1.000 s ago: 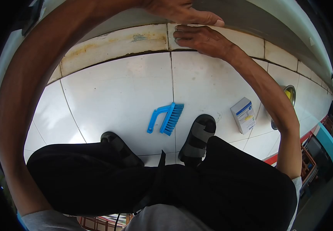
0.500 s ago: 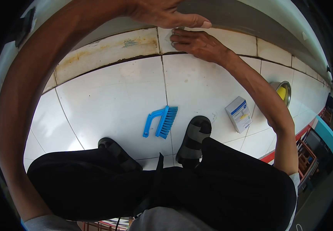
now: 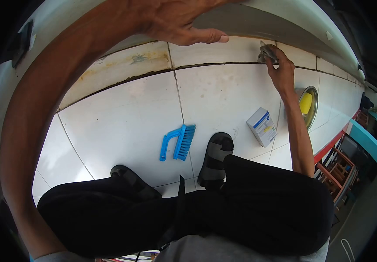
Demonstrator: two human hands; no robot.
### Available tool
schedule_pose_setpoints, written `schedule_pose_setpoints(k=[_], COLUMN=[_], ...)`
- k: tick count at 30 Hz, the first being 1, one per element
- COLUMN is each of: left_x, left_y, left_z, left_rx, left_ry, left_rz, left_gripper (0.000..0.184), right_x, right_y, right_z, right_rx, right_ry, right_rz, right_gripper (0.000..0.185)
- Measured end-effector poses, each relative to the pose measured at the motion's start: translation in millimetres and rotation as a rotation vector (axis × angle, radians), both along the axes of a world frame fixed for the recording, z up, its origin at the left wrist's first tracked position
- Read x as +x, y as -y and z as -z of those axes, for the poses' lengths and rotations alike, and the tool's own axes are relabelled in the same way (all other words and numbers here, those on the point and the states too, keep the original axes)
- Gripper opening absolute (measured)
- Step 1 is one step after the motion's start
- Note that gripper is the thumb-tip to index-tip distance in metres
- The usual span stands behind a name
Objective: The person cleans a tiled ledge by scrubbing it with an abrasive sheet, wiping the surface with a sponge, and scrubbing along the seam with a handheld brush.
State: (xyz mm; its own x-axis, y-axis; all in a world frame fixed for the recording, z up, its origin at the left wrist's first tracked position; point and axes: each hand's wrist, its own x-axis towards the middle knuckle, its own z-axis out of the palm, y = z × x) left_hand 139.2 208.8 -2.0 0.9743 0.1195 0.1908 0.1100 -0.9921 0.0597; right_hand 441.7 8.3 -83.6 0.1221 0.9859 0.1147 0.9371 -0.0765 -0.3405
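My right hand [image 3: 283,72] grips a crumpled grey cloth [image 3: 267,53] between thumb and fingers, against the white tile skirting [image 3: 216,52] along the foot of the wall. At the top of the view, my left hand [image 3: 177,22] is stretched out by the grey wall [image 3: 249,19], its thumb pointing right; the other fingers are partly cut off by the frame edge. On the floor between my feet and the skirting lies a blue scrubbing brush [image 3: 184,142] with a handle. Brown stains mark the skirting tile on the left.
A white and blue box [image 3: 262,126] lies on the tiled floor [image 3: 123,118] to the right. Beyond it, a metal bowl [image 3: 314,109] holds a yellow object, perhaps a sponge [image 3: 305,103]. My black sandals [image 3: 216,159] stand near the brush. Wooden racks [image 3: 336,170] are at far right.
My right hand has slid right along the skirting with the grey cloth, which now shows more. My left hand stays on the wall side; the view has shifted slightly.
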Motion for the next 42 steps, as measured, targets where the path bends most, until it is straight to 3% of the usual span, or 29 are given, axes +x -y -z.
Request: schedule_pose_setpoints(k=[3, 5, 7, 11, 14, 17, 23, 29, 31, 32, 33, 35, 36, 37, 38, 39, 41, 42], left_x=[5.5, 6.0, 6.9, 10.3, 10.6, 9.7, 11.7, 9.4, 10.5, 13.6, 7.8, 5.3, 3.6, 4.9, 8.0, 13.8, 42.7, 55.1], left_y=[-9.5, -5.0, -6.6, -7.3, -14.5, -8.9, -1.6, -8.1, -7.8, -4.9, -4.6, 4.4, 10.7, 28.5, 54.3, 80.1, 138.4, 164.6], left_z=[10.2, -4.5, -7.9, -18.4, -8.8, -16.6, -30.3, -20.3, -23.9, -8.4, 1.5, -1.9, 4.0, 7.8, 9.5, 11.2, 14.7, 23.7], left_rx=[0.076, 0.032, 0.031, -0.05, -0.143, -0.027, -0.081, -0.023, -0.045, -0.008, 0.008, 0.188, 0.187, 0.198, 0.021, -0.153, -1.02, -1.099], left_ry=[0.151, -0.03, -0.002, -0.113, -0.046, -0.125, -0.163, -0.141, -0.207, 0.152, 0.146, -0.053, -0.006, -0.016, 0.055, 0.127, 0.141, 0.178], left_rz=[0.057, -0.005, 0.035, 0.012, 0.053, 0.004, -0.017, 0.01, 0.009, 0.038, 0.029, 0.094, 0.161, 0.153, -0.016, -0.183, -0.433, -0.471], left_gripper=[0.084, 0.085, 0.087, 0.088, 0.088, 0.089, 0.091, 0.089, 0.09, 0.084, 0.084, 0.073, 0.066, 0.066, 0.065, 0.064, 0.065, 0.069], right_x=[-82.8, -126.9, -151.0, -119.3, -50.9, -36.8, -163.7, -48.8, -21.5, -17.9, -13.8, -25.1, -27.4, -30.7, -34.3, -40.4, -59.8, -68.5], right_y=[-7.1, -17.4, -28.0, -28.8, -25.4, -40.9, -36.2, -37.1, -31.3, -23.8, -17.5, -3.7, 5.5, 19.8, 34.7, 46.5, 64.4, 70.9], right_z=[9.3, 28.5, 41.8, 34.4, 53.5, 55.9, 51.5, 47.8, 17.7, 2.1, -2.4, -21.4, -22.7, -19.8, -19.1, -21.8, -27.0, -28.9], right_rx=[0.04, -0.075, -0.139, -0.216, -0.17, -0.192, -0.191, -0.103, 0.039, 0.218, 0.357, 0.467, 0.478, 0.548, 0.614, 0.623, 0.569, 0.574], right_ry=[-0.015, 0.05, 0.179, 0.159, 0.332, 0.384, 0.394, 0.259, 0.051, -0.084, -0.085, -0.587, -0.599, -0.887, -1.176, -1.19, -1.808, -1.827], right_rz=[0.166, 0.169, 0.17, 0.439, 0.525, 0.595, 0.258, 0.423, 0.529, 0.507, 0.509, 0.654, 0.634, 0.648, 0.661, 0.66, 0.713, 0.707], right_gripper=[0.025, 0.02, 0.019, 0.015, 0.011, 0.01, 0.013, 0.01, 0.017, 0.022, 0.022, 0.024, 0.024, 0.027, 0.03, 0.03, 0.031, 0.031])
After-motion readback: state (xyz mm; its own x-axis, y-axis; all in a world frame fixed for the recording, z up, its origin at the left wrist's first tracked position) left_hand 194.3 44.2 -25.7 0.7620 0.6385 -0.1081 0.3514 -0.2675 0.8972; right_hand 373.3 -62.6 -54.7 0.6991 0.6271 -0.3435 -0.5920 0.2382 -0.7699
